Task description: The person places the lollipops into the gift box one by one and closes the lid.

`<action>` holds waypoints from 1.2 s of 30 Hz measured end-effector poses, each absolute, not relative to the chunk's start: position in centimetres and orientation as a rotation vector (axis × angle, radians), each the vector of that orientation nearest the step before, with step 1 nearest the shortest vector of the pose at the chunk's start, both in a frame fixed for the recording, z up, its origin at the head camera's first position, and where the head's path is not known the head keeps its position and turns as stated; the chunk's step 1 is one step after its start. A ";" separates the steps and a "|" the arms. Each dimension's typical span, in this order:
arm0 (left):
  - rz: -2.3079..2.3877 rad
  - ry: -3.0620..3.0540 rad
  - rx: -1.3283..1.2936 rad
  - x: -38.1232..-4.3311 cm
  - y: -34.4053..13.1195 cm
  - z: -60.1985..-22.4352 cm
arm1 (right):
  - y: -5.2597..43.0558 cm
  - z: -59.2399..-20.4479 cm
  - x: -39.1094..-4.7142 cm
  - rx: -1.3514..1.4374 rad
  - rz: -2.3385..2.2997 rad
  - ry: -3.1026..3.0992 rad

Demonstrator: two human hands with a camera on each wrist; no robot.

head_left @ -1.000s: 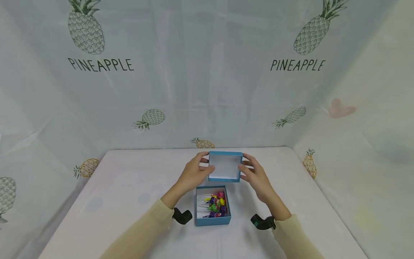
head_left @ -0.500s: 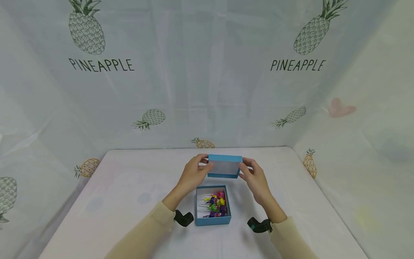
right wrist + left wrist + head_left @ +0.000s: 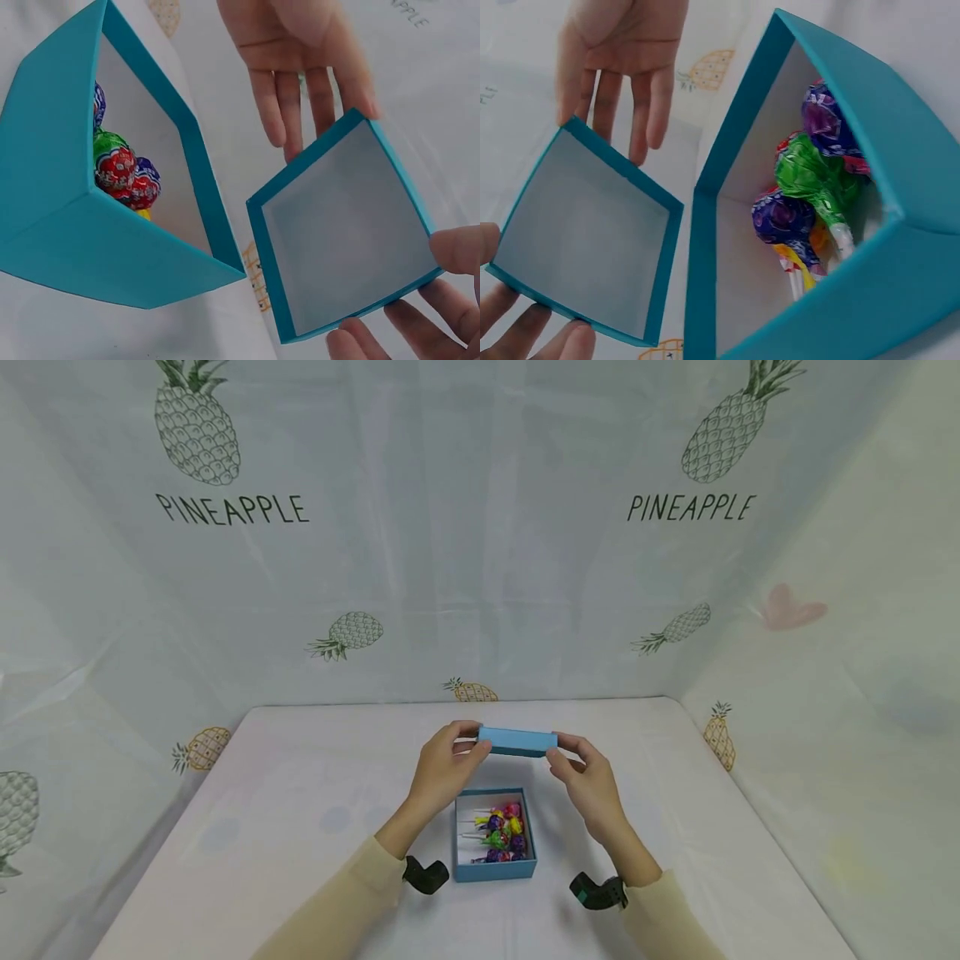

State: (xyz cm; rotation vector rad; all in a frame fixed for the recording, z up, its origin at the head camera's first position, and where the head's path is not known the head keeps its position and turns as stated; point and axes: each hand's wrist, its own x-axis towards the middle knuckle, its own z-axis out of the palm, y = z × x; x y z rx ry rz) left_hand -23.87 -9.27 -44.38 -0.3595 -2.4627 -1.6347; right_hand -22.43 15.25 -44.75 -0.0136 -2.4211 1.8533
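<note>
A blue box lid (image 3: 517, 742) is held up above the far side of the table, between both hands. My left hand (image 3: 444, 766) grips its left end and my right hand (image 3: 591, 781) its right end, thumbs on the near side. In the left wrist view the white inside of the lid (image 3: 592, 232) shows. Below and nearer stands the open blue box (image 3: 495, 870), apart from the lid. Several wrapped lollipops (image 3: 498, 835) lie in it, heads to the right and sticks to the left. Green and purple wrappers show in the left wrist view.
The box rests on a white table (image 3: 315, 860) with faint coloured spots. Behind it hangs a pale curtain (image 3: 480, 543) printed with pineapples. A black wrist camera (image 3: 426, 875) sits on the left wrist, and another camera (image 3: 597, 892) on the right.
The lid has tilted in the hands, so its white inside has turned out of the head view and a blue side faces it. The box and lollipops have stayed put.
</note>
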 end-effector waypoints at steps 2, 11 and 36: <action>-1.653 -2.445 -0.376 -23.8 -9.4 -44.6 | 15.2 -44.8 -22.2 -0.014 1.832 -2.425; -1.718 -2.376 -0.403 -22.5 -9.8 -45.4 | 14.8 -44.9 -20.9 0.002 1.818 -2.407; -1.924 -2.240 -0.309 -21.7 -10.3 -47.2 | 14.2 -47.1 -19.9 0.121 1.855 -2.351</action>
